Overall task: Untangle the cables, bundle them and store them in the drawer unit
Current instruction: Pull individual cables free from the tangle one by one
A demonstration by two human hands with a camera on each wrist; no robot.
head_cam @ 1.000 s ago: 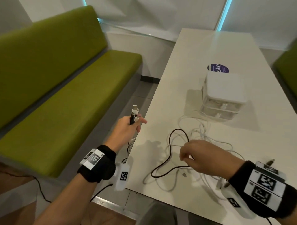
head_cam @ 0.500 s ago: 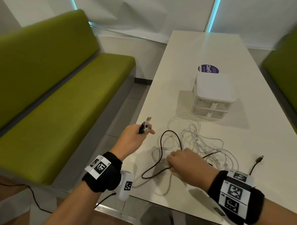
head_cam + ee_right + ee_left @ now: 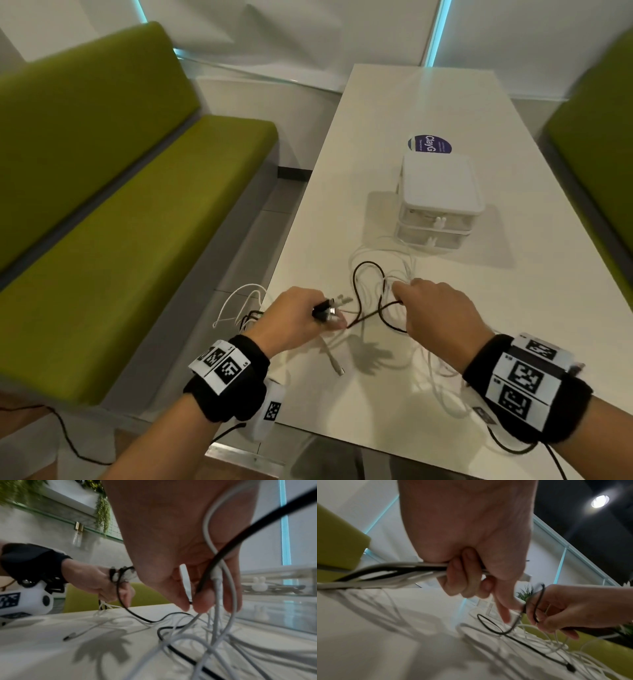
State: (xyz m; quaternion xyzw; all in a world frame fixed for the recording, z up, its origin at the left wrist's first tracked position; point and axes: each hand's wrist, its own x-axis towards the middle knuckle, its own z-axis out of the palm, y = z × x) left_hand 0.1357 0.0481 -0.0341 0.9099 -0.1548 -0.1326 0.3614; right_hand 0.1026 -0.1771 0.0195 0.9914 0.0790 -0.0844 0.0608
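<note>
The desk (image 3: 534,308) was glossy white. Most of the cables (image 3: 404,274) tangled on it were white, and one black cable (image 3: 368,265) looped through them. The drawer unit (image 3: 440,186) had a white top over clear drawers with small white rabbit-shaped knobs. At the desk's far end lay a round dark purple sticker (image 3: 430,145) with white lettering. Both wristbands (image 3: 233,380) were black and carried white tags printed with black square-code patterns. The benches (image 3: 113,205) along the desk's long edges were olive green, and the wall behind showed thin turquoise light strips (image 3: 442,31).
</note>
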